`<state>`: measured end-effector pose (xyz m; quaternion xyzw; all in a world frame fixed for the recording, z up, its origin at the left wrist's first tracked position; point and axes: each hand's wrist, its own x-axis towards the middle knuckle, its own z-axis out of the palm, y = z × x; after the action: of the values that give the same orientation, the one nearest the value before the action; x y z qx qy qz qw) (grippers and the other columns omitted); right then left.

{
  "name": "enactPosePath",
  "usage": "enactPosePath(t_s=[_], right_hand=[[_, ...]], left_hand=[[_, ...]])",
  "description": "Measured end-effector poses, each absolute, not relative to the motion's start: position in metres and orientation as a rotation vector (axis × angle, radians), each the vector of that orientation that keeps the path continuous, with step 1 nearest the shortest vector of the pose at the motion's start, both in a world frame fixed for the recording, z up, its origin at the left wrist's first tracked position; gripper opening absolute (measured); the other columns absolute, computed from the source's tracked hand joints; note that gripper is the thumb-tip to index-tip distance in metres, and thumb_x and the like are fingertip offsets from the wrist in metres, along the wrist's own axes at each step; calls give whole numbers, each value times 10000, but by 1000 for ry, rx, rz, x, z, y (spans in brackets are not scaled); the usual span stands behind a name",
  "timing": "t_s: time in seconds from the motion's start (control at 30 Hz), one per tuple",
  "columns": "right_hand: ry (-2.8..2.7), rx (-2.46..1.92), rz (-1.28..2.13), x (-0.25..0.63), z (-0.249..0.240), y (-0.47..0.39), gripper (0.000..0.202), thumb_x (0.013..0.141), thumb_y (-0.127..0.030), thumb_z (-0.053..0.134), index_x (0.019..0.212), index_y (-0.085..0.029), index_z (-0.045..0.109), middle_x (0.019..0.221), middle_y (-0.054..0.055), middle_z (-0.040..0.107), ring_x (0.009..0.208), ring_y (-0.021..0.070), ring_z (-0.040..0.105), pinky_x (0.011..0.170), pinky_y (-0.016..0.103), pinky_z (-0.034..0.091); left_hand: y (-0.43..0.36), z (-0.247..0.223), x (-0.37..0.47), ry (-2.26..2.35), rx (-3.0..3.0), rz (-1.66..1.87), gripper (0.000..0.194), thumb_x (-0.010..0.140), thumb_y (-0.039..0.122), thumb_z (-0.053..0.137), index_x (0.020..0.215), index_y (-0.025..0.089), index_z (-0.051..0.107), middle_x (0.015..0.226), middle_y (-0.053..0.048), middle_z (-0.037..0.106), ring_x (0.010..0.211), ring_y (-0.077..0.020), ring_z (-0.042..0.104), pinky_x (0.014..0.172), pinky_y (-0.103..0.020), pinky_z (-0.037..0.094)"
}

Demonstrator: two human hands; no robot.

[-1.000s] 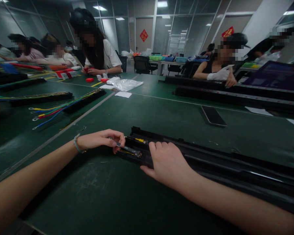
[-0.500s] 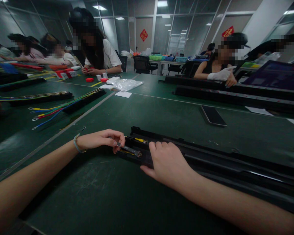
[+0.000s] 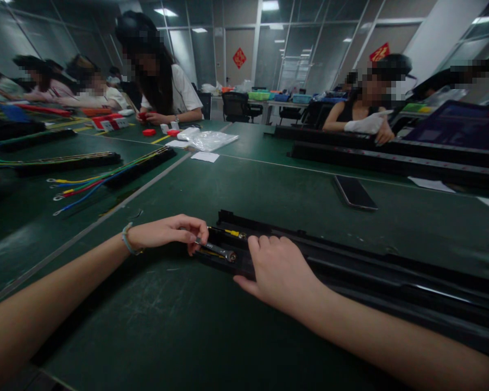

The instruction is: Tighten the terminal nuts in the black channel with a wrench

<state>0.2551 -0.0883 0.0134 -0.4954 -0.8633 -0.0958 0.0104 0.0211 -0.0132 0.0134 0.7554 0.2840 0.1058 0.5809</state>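
Note:
A long black housing (image 3: 362,260) lies on the green table, running from the centre to the right edge. My left hand (image 3: 183,231) is closed on the near end of a metal wrench (image 3: 215,250), whose ring sits over a fastener at the housing's left end. Behind the wrench, a yellow wire terminal (image 3: 233,233) shows inside the housing. My right hand (image 3: 279,266) grips the housing just right of the fastener, fingers over it and thumb on the near side.
A phone (image 3: 355,192) lies behind the housing. Wire bundles with ring terminals (image 3: 81,190) are at the left. Further back are a plastic bag (image 3: 212,140), red parts (image 3: 149,132) and long black housings (image 3: 391,157). Several people sit or stand around the tables.

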Motion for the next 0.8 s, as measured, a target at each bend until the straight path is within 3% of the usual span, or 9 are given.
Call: enactPosePath(t_s=[0.4, 0.8], right_hand=[[-2732, -1578, -269, 254, 18, -89, 478, 718, -561, 377, 897, -136, 502, 774, 103, 562, 696, 220, 524, 613, 347, 368], [-2722, -1561, -278, 255, 16, -89, 493, 705, -566, 394, 905, -129, 504, 765, 98, 565, 681, 226, 525, 598, 352, 373]], left_hand=[[-13, 14, 21, 640, 1756, 259, 136, 783, 242, 492, 840, 133, 550, 741, -16, 520, 674, -153, 505, 623, -250, 404], [-10, 12, 16, 535, 1623, 273, 331, 668, 363, 578, 888, 120, 533, 779, -57, 545, 700, -190, 498, 636, -278, 396]])
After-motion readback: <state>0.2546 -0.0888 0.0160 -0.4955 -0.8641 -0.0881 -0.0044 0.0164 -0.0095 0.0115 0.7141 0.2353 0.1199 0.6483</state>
